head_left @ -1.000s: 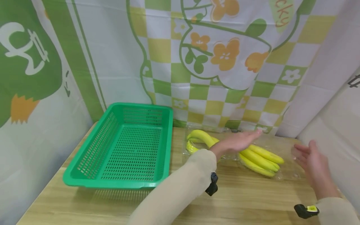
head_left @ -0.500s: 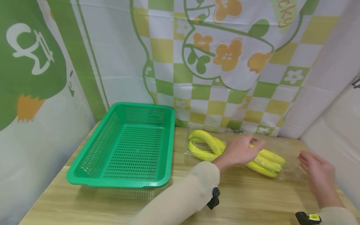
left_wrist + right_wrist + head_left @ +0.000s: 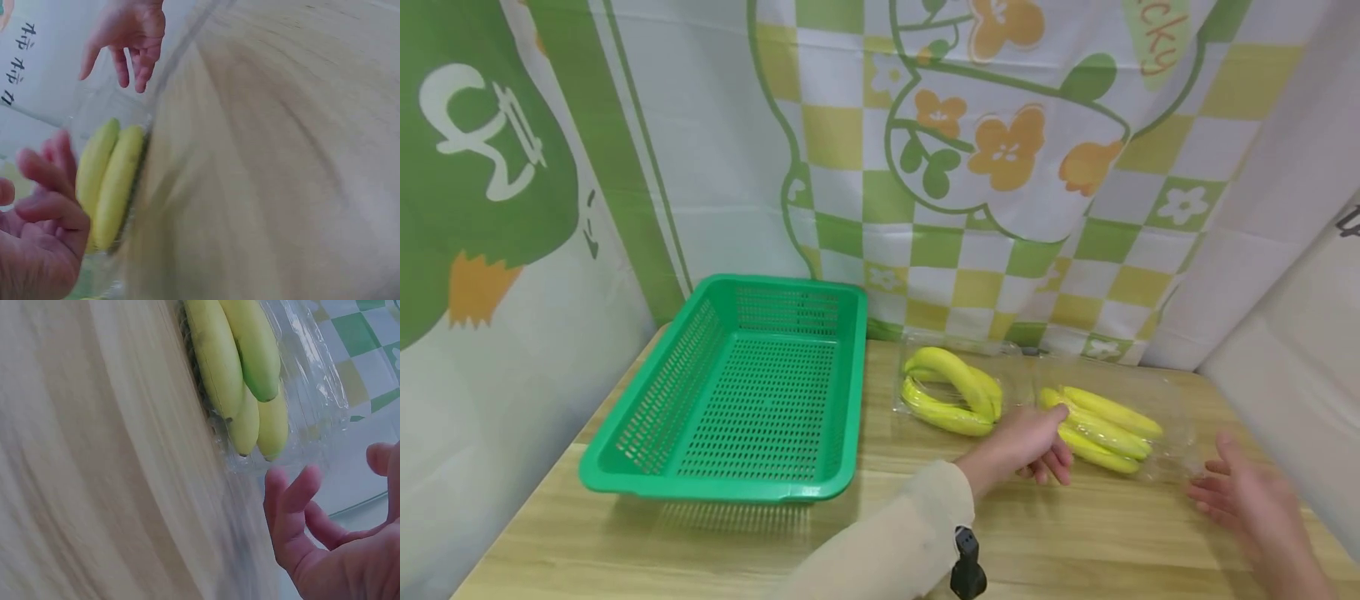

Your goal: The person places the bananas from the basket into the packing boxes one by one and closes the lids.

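Two clear plastic boxes of yellow bananas lie side by side at the back right of the table. In the head view my left hand [image 3: 1030, 442] hovers at the near side, between the left bananas [image 3: 951, 396] and the right bananas [image 3: 1101, 429]. Its fingers bend loosely around nothing, and its thumb overlaps the right bunch's stem end. Just off the right end of the right-hand clear box [image 3: 1176, 417], my right hand [image 3: 1251, 492] has its fingers spread and relaxed. The right wrist view shows those fingertips [image 3: 309, 478] close to the box's end, below the banana tips.
A green perforated plastic basket [image 3: 850, 400] stands on the left of the wooden table [image 3: 1052, 542], with bare slots showing in its floor. Patterned cloth [image 3: 947, 208] hangs behind, and pale cloth walls close in both sides.
My left hand has come away from over the right bananas, toward me and down, uncovering more of both bunches. My right hand has also dropped slightly nearer to me. The boxes stay in place.
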{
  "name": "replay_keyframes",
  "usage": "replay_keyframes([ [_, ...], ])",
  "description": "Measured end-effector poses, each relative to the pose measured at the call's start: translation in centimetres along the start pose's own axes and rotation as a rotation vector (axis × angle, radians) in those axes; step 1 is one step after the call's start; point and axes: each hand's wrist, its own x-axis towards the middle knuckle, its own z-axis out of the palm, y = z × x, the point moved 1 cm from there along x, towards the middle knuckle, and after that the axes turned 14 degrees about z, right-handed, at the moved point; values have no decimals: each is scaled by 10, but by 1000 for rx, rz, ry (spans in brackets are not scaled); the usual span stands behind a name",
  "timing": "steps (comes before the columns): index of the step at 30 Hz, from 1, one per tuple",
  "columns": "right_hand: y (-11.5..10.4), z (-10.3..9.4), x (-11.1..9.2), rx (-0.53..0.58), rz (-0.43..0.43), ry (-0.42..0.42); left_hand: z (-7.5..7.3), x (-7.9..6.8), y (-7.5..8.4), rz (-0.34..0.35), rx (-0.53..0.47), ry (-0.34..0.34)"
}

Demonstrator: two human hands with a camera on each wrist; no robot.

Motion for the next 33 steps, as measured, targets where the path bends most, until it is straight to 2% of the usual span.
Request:
replay_keyframes([
  [3, 6, 2, -2, -18, 38, -57, -1, -2, -12, -91, -36, -92],
  [5, 10, 6, -2, -24, 54, -80, 0, -1, -18, -140, -86, -130],
  [7, 13, 10, -1, -29, 56, -93, 0, 1, -24, -182, -138, -128],
  [11, 15, 20, 0, -9, 66, -94, 2, 8, -31, -214, -245, -63],
  [16, 17, 26, 0, 35, 54, -90, 8, 14, -36, -181, -283, -22],
  [22, 18, 26, -1, 61, 45, -87, 14, 16, -38, -134, -280, 17],
  [33, 14, 36, -2, 100, 68, 80, 25, 18, -39, -61, -280, 127],
])
